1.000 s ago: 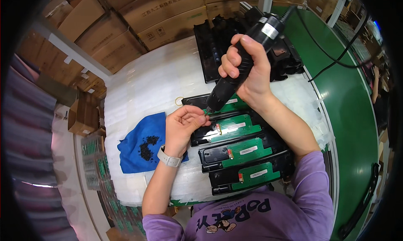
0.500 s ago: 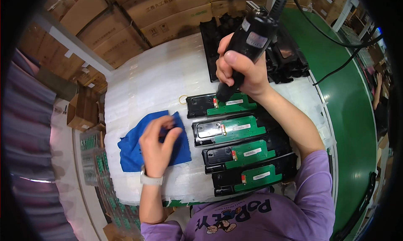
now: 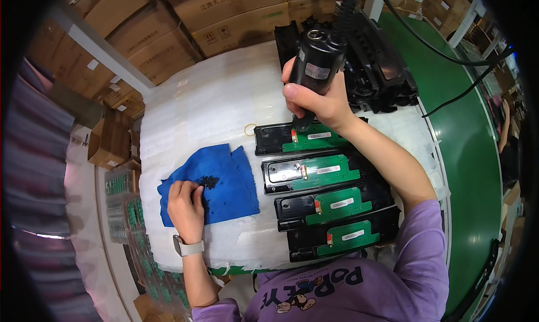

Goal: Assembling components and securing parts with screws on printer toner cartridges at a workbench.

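your left hand (image 3: 187,207) is down on the blue cloth (image 3: 236,173), lower left of the frame, fingers bunched; whether they pinch anything, i can't tell. the pile of black bits (image 3: 210,182) sits just right of those fingertips, well away from your right hand (image 3: 321,102). that one's wrapped round the black driver (image 3: 318,66), slanting down toward the uppermost panel (image 3: 272,140), mid-frame, lying lengthwise left to right; its tip is lost from view.

Black corded driver (image 3: 318,62) in right grip (image 3: 330,105)
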`<state>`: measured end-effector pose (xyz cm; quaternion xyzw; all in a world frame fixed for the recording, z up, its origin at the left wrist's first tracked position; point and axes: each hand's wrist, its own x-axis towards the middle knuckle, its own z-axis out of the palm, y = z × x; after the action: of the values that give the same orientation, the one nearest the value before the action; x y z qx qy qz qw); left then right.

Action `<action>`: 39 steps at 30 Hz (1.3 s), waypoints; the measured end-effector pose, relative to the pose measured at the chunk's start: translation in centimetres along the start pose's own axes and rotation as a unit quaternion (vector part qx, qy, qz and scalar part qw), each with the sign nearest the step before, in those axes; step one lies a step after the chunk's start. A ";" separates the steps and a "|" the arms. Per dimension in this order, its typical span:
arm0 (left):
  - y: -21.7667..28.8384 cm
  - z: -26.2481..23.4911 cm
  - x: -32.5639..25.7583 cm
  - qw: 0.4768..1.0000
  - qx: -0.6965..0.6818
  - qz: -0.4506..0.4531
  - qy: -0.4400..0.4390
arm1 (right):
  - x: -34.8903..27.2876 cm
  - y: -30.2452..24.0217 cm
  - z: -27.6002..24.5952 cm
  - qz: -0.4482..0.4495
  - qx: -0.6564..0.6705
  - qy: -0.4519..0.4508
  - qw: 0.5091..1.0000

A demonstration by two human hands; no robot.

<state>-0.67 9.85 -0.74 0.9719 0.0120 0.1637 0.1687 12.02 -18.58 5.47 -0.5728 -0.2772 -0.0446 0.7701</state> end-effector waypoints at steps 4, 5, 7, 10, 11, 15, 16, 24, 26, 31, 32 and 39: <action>0.1 0.3 0.4 0.997 -0.021 0.027 0.065 | 0.2 0.5 -0.2 0.004 -0.028 -0.026 0.999; -0.1 0.3 0.4 0.996 -0.042 0.025 0.079 | 0.2 0.7 -0.2 0.005 -0.036 -0.041 0.999; -0.3 0.3 0.7 0.996 -0.036 0.029 0.082 | 0.3 0.8 0.0 -0.002 -0.042 -0.042 0.998; -0.1 0.3 0.9 0.996 -0.036 0.018 0.076 | 0.2 0.6 0.1 0.005 -0.045 -0.048 0.998; 0.0 0.3 1.0 0.997 -0.044 0.005 0.067 | 0.2 0.8 0.1 0.004 -0.055 -0.047 0.997; 0.6 0.4 1.3 0.991 -0.117 -0.015 0.060 | -0.2 1.1 -0.1 -0.038 -0.129 -0.058 0.989; 0.8 0.6 1.5 0.983 -0.177 -0.034 0.040 | -0.3 0.8 -0.1 -0.040 -0.129 -0.059 0.989; 5.6 2.8 3.1 0.551 -0.756 -0.246 -0.252 | -2.1 -4.8 0.1 0.002 0.010 -0.044 0.999; 7.2 4.1 3.7 0.461 -0.798 -0.231 -0.313 | -3.1 -6.2 -0.6 0.000 0.093 -0.067 0.993; 11.6 5.1 3.7 0.457 -0.789 -0.188 -0.364 | -4.9 -7.7 -1.9 -0.059 0.153 -0.090 0.982; 12.1 5.0 3.4 0.465 -0.788 -0.175 -0.364 | -5.1 -7.8 -2.1 -0.071 0.167 -0.084 0.980; 13.5 4.8 2.1 0.503 -0.762 -0.185 -0.363 | -5.3 -7.4 -2.8 -0.107 0.186 -0.031 0.976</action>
<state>2.46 -4.29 0.10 0.4171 -0.0005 -0.2929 0.8604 5.72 -24.96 8.73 -0.3875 -0.3642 -0.0567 0.8450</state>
